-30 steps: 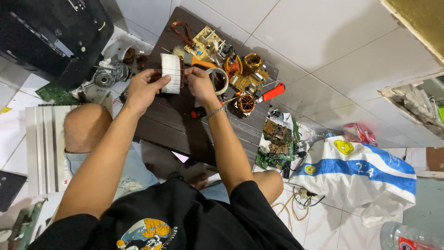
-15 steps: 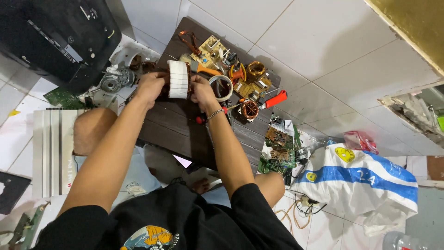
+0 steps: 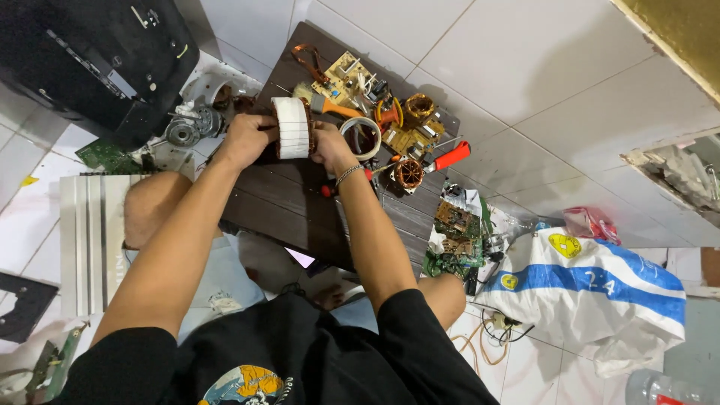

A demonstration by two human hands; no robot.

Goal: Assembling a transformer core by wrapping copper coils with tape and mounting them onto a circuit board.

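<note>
Seated on white floor tiles (image 3: 525, 67), dark wooden board (image 3: 300, 202) across the lap. White-wrapped cylindrical winding (image 3: 292, 127), copper showing at its ends, held upright above the far part of the board, between both hands. Left hand (image 3: 246, 139) closed on the left side of the winding, fingertips hidden behind it. Right hand (image 3: 330, 146) closed on the right side, bracelet at the wrist; thumb position hard to make out. Whether the winding rests on the board or hangs clear of it: cannot tell.

Just beyond the right hand: roll of tape (image 3: 361, 136), brush with orange handle (image 3: 330, 107), tan circuit board (image 3: 346, 79), copper coils (image 3: 410, 172), red-handled tool (image 3: 450, 157). Small parts among them too cluttered to identify. Black casing (image 3: 90, 52) at upper left, cut off by the frame. White and blue sack (image 3: 592, 285) at right, green circuit boards (image 3: 454, 240) beside it, partly covered. Metal motor parts (image 3: 184, 131) left of the board, partly hidden by the left hand.
</note>
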